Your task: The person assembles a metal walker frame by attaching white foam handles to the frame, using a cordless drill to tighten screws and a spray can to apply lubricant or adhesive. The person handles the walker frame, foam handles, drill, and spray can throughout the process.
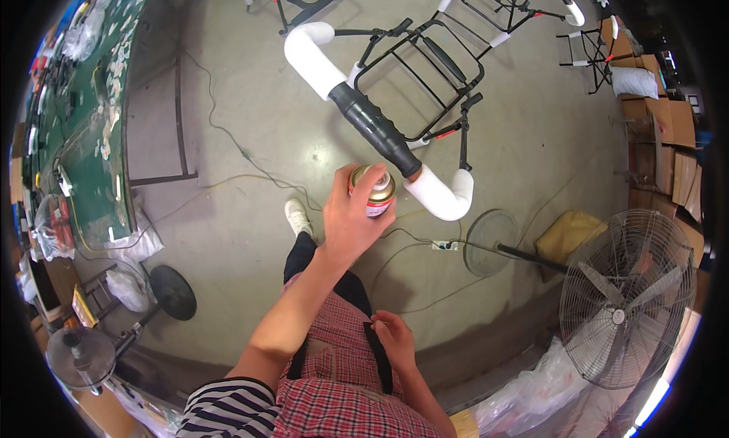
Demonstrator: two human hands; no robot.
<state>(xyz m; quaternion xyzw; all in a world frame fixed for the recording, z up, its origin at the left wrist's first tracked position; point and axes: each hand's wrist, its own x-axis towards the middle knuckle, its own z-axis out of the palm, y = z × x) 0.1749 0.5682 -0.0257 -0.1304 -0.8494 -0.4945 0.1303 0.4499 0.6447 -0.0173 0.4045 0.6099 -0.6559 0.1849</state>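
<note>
My left hand (351,216) is closed around a spray can (373,204) with a gold-coloured top and a red and white side. One finger rests on its nozzle. Just beyond the can is a curved bar with white padded ends (315,58) and a black ribbed grip (376,130) in its middle. It belongs to a black metal frame (425,74) standing on the floor. My right hand (395,338) is low by the black strap (377,354) of a red checked apron (342,396). Its fingers are curled in, and what they hold, if anything, is hidden.
More black frames (307,5) stand at the far side. A green-topped workbench (91,127) runs along the left. To the right are a large standing fan (626,301), its round base (490,242) and stacked cardboard boxes (672,123). Cables (250,161) cross the floor near a power strip (445,246).
</note>
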